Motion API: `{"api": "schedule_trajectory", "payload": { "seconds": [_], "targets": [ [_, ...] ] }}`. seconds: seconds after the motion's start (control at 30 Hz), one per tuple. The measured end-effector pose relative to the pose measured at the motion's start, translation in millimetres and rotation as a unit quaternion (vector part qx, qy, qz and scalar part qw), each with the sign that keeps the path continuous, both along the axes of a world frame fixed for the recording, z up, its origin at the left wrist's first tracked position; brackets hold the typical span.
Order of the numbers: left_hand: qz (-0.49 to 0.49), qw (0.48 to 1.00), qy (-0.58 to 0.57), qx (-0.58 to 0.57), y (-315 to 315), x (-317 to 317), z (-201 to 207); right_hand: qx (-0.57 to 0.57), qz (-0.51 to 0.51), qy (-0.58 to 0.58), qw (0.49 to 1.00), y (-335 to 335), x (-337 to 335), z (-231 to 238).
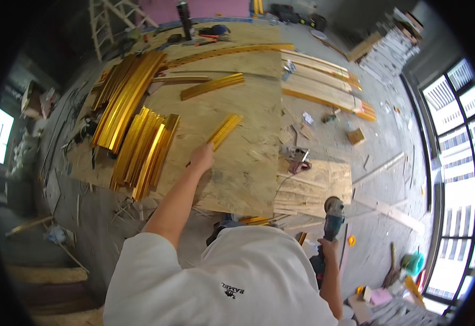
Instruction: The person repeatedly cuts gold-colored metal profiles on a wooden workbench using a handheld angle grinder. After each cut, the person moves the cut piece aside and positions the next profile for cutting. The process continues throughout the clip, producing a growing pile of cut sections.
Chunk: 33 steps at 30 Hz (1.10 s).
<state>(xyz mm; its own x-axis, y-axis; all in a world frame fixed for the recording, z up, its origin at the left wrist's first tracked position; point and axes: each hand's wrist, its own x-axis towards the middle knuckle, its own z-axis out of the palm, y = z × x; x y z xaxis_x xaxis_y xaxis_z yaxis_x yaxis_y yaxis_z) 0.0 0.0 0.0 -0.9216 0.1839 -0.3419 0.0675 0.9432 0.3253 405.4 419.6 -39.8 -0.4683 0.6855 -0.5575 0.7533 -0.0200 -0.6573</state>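
Observation:
My left hand [202, 157] is closed on the near end of a short, ridged gold metal strip [226, 131], which slants away to the right above the wooden board [254, 157]. Off to the right, past the board's edge, my right hand [329, 248] grips a blue-and-black angle grinder [333, 221] with its head pointing away from me. Nearest my left hand is a stack of short gold strips [146, 149]. Beyond it lies a bundle of longer gold strips [130, 100]. Another short gold strip [213, 87] rests farther back on the board.
Long pale planks with gold edges [321, 81] lie at the right. A saw-like tool [298, 161] sits by a lower wooden panel [324, 182]. A black canister [184, 20] stands at the far end near a stepladder [104, 27]. Scraps litter the floor around a wood block [356, 136].

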Motion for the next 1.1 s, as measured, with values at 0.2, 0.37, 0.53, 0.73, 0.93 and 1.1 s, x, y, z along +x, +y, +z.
{"api": "schedule_trajectory", "payload": {
  "seconds": [0.2, 0.37, 0.53, 0.73, 0.93, 1.1],
  "targets": [
    [-0.23, 0.964, -0.105, 0.085, 36.3, 61.6, -19.9, -0.006, -0.016, -0.023, 1.0, -24.8, 9.5, 9.8],
    [-0.253, 0.92, -0.177, 0.242, 29.2, 19.2, -27.6, -0.029, -0.037, -0.032, 0.998, -28.3, 8.3, 18.9],
    [-0.163, 0.977, 0.073, 0.114, 45.9, 3.7, -27.7, -0.033, -0.028, -0.01, 0.999, -31.7, 5.6, 6.4],
    [-0.191, 0.965, 0.157, 0.086, 82.8, 37.8, -55.1, -0.038, -0.011, 0.005, 0.999, -36.5, -8.6, 15.6],
    [-0.282, 0.941, 0.141, 0.12, 96.6, 77.5, -66.8, -0.052, 0.023, 0.015, 0.998, -34.4, -29.0, 27.2],
    [-0.319, 0.921, 0.178, 0.135, 110.8, 85.3, -53.2, -0.037, 0.077, 0.003, 0.996, -41.7, -54.3, 53.1]
  ]
}}
